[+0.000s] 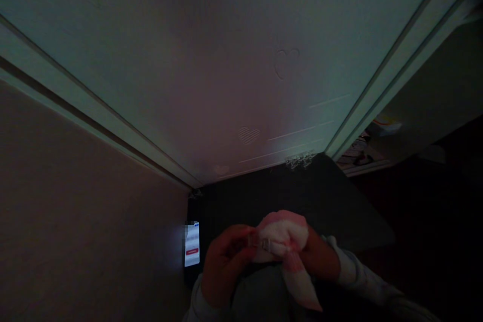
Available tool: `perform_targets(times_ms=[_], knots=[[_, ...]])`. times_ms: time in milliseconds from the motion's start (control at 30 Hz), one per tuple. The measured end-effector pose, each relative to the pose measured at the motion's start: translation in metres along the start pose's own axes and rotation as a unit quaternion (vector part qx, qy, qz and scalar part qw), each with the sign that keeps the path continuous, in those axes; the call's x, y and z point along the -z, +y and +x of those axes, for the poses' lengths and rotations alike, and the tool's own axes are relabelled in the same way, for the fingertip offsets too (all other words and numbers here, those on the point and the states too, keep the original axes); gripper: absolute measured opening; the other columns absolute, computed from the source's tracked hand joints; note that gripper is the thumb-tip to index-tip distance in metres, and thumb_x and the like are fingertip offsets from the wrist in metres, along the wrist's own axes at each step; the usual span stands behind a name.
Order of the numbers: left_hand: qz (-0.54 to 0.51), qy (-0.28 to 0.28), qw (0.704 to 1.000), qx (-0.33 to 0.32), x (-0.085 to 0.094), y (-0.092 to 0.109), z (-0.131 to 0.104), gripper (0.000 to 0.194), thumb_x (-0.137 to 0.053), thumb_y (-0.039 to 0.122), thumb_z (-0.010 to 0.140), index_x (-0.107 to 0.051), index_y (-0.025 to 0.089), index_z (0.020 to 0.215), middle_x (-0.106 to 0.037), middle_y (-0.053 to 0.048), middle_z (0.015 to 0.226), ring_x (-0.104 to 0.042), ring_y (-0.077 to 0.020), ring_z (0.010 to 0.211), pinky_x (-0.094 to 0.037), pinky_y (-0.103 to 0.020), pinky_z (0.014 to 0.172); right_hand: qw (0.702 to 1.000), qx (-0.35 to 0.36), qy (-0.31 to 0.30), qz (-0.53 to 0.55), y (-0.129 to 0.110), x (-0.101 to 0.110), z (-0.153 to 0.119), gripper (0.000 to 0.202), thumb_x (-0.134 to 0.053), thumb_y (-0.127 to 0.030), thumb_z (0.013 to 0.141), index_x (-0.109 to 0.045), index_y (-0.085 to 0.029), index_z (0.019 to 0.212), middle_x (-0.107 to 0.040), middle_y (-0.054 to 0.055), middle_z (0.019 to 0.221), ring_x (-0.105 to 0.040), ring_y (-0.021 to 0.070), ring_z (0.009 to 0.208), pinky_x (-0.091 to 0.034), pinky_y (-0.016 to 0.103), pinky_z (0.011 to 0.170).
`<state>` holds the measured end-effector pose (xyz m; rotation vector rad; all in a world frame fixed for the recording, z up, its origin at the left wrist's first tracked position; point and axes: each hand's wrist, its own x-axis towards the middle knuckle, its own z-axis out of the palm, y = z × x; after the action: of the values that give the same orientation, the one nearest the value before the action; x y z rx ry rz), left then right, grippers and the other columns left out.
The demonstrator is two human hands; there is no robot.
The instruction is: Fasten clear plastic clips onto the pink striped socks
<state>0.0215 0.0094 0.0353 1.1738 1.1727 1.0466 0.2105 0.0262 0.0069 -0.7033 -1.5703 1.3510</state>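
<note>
A fluffy pink-and-white sock-like cloth [298,234] is bunched up in front of me, with one end hanging down toward my lap. My right hand [320,256] is closed around it from the right, and most of its fingers are hidden behind the cloth. On the left side, my left hand [228,256] pinches a small clear plastic clip [264,244] against the cloth's edge. The dim light blurs the exact contact between clip and cloth.
Behind my hands a dark tabletop [241,193] carries a heap of clear plastic clips [301,160] beside a pale panel with embossed hearts [249,135]. A lit phone [192,244] stands at the left wall. Items on a low shelf [358,153] show at right.
</note>
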Motion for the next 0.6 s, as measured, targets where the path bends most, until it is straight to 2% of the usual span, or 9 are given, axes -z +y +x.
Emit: perform_targets(times_ms=[167, 333, 400, 500, 600], knots=[[0.023, -0.011, 1.0, -0.007, -0.001, 0.0, -0.002, 0.027, -0.072, 0.011, 0.063, -0.073, 0.023, 0.087, -0.072, -0.004, 0.089, -0.065, -0.017, 0.076, -0.053, -0.023, 0.068, 0.998, -0.031, 0.014, 0.053, 0.003, 0.0, -0.005, 0.029, -0.055, -0.041, 0.08, -0.054, -0.019, 0.061, -0.059, 0.002, 0.068, -0.056, 0.0162, 0.064, -0.048, 0.029, 0.063], [0.025, -0.014, 0.999, -0.022, -0.003, -0.002, -0.005, 0.021, -0.073, 0.022, 0.066, -0.072, 0.023, 0.088, -0.07, -0.004, 0.089, -0.064, -0.0175, 0.077, -0.052, -0.025, 0.071, 0.997, -0.072, 0.026, 0.004, 0.007, 0.003, -0.008, 0.017, -0.061, -0.034, 0.078, -0.062, -0.018, 0.075, -0.062, 0.004, 0.08, -0.059, 0.0183, 0.075, -0.048, 0.03, 0.069], [0.019, -0.01, 1.0, -0.013, -0.004, -0.003, -0.005, 0.025, -0.072, 0.03, 0.068, -0.07, 0.022, 0.092, -0.069, -0.006, 0.092, -0.063, -0.0183, 0.08, -0.051, -0.026, 0.073, 0.998, -0.061, 0.024, -0.015, 0.007, 0.004, -0.006, 0.019, -0.061, -0.036, 0.077, -0.063, -0.017, 0.079, -0.062, 0.005, 0.083, -0.058, 0.0189, 0.078, -0.047, 0.031, 0.071], [0.005, 0.01, 1.0, 0.024, -0.004, -0.006, -0.002, 0.043, -0.069, 0.043, 0.069, -0.062, 0.021, 0.106, -0.067, -0.006, 0.096, -0.062, -0.019, 0.082, -0.05, -0.027, 0.072, 0.999, -0.014, 0.005, -0.048, 0.002, 0.005, -0.001, 0.027, -0.054, -0.043, 0.081, -0.062, -0.017, 0.079, -0.062, 0.006, 0.084, -0.058, 0.0196, 0.078, -0.047, 0.032, 0.072], [0.05, 0.036, 0.996, 0.062, -0.003, -0.01, 0.002, 0.048, -0.057, 0.055, 0.075, -0.059, 0.017, 0.104, -0.064, -0.002, 0.071, -0.057, -0.0148, 0.064, -0.045, -0.024, 0.06, 0.996, 0.03, -0.025, -0.085, 0.0, 0.006, 0.006, 0.032, -0.044, -0.045, 0.086, -0.06, -0.018, 0.08, -0.063, 0.007, 0.086, -0.058, 0.0199, 0.081, -0.046, 0.033, 0.075]])
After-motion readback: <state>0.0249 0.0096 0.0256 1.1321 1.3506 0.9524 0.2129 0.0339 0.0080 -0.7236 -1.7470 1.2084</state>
